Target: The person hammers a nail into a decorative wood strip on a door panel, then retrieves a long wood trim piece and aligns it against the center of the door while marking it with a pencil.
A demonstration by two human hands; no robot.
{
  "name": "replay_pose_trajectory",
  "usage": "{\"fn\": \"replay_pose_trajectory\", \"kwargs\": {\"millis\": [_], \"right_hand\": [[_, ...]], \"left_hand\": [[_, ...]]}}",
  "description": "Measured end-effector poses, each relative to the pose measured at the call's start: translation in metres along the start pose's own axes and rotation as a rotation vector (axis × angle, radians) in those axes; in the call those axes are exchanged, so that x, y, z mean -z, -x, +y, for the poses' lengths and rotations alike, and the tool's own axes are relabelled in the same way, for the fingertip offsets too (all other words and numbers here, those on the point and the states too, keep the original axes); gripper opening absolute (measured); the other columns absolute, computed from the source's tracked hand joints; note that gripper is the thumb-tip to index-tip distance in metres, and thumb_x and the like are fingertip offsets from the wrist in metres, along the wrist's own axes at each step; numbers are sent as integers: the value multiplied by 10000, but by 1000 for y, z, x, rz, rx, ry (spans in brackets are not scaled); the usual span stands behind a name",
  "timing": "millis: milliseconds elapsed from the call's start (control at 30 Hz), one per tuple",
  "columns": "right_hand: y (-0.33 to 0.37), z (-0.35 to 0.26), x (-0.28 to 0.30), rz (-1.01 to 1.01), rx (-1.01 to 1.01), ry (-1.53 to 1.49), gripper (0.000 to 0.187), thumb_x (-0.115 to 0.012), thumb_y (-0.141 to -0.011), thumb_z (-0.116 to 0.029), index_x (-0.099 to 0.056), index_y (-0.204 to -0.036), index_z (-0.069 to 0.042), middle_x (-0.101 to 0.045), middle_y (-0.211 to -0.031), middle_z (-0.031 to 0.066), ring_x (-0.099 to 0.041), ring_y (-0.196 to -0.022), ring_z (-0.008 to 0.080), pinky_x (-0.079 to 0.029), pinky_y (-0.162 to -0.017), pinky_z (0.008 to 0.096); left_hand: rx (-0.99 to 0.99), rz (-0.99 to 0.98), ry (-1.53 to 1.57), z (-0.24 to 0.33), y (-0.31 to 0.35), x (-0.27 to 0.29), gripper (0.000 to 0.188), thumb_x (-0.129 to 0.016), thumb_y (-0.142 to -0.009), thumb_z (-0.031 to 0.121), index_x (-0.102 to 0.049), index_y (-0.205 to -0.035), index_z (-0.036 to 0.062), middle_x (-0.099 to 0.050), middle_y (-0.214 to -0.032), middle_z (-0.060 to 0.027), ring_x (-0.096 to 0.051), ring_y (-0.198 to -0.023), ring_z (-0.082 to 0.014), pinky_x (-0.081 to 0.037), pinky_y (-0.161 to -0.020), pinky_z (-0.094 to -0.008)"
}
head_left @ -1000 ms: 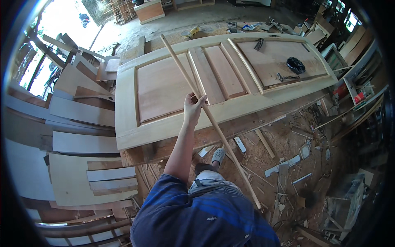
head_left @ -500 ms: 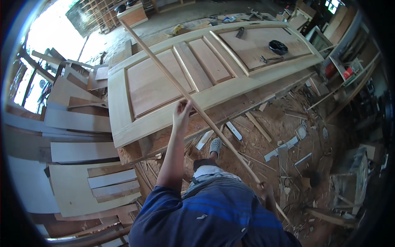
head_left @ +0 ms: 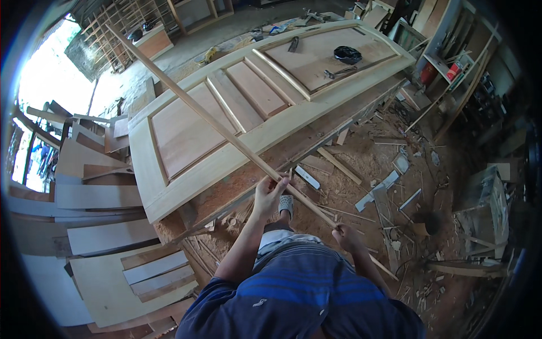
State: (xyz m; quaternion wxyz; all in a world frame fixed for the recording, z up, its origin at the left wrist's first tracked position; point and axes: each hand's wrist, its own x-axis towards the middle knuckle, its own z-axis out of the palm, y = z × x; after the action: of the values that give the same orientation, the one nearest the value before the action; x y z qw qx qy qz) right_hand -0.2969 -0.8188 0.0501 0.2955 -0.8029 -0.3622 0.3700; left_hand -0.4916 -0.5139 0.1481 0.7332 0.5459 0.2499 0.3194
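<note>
From the head view, the left hand (head_left: 267,198) is pinching a long wooden strip (head_left: 226,133) between thumb and fingers, and down to the right, the right hand (head_left: 348,237) is closing its fingers around that same strip. The strip is slanting across the panelled wooden door (head_left: 144,164); whether it's touching, I cannot tell. Over on the door's far panel, a black plastic bag (head_left: 347,55) is lying near a metal tool (head_left: 339,73).
</note>
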Motion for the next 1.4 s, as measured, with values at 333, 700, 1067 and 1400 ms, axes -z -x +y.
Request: {"fn": "replay_pose_trajectory", "kwargs": {"millis": [333,700,1067,1400], "right_hand": [[-27,-111,37,191,301,52,174,-762,-948,-229,-739,-1045,-87,-689,-856,116,-696,-748,303,-532,-655,424],[-118,-270,76,34,835,-131,268,-795,-935,-157,-722,-1181,-80,-690,-900,98,-713,-745,262,-575,-668,378],[-242,-438,86,259,1199,-228,309,-816,-933,-185,-697,-1165,-20,-652,-840,116,-672,-656,264,-535,-590,401],[-290,-518,120,-50,1302,-265,521,-771,-913,-344,-648,-1276,9,-686,-998,185,-706,-898,387,-584,-791,484]], "left_hand": [[-291,238,281,97,-51,-15,320,-566,-1125,216,-603,-1302,-48,-704,-916,-115,-741,-853,-246,-627,-751,-378],[-810,454,353,310,-124,1,572,-450,-1157,453,-549,-1385,-62,-414,-668,52,-348,-520,-55,-324,-453,-215],[-898,303,-24,255,-195,-7,726,-455,-1125,533,-420,-1526,-72,-606,-1181,-161,-637,-1004,-244,-533,-921,-417],[-851,552,-63,296,-230,-2,651,-472,-1155,386,-384,-1518,-148,-569,-914,-88,-581,-759,-163,-525,-705,-331]]}}
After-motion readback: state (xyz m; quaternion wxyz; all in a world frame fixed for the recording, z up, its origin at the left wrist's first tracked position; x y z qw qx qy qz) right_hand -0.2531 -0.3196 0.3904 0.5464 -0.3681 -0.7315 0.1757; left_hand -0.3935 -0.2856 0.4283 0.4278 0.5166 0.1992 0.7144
